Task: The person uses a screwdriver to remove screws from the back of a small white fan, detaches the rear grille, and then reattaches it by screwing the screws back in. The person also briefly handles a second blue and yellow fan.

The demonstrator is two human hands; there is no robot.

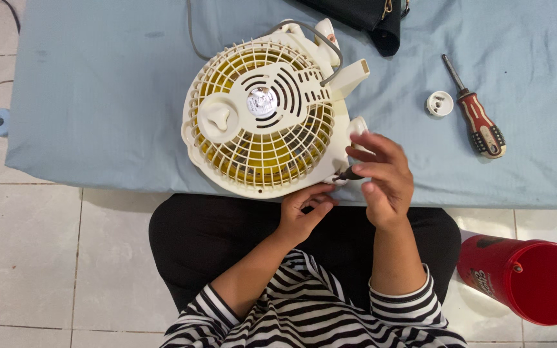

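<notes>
Cream fan (269,116) with a yellow blade inside its round grille, lying flat on the blue cloth (98,96), directly beyond both hands and touching them at its near edge. Left hand (301,216) curled at the fan's lower rim, fingers bent, thumb and forefinger pinched near the rim; impossible to tell if anything small is held there. Right hand (381,177) just to the right of it, fingers closed around a small dark tool (349,174), the tip pointing toward the fan's rim beside the left hand. Grey cord (191,32) leading away from the fan's far side. Well to the right of the right hand, on the same cloth, a small white cap (439,103) and just beside it a red-handled screwdriver (478,119). Lower right of the right hand, on the tiled floor, a red bucket (530,277). Far beyond the right hand, a black bag (369,16).
</notes>
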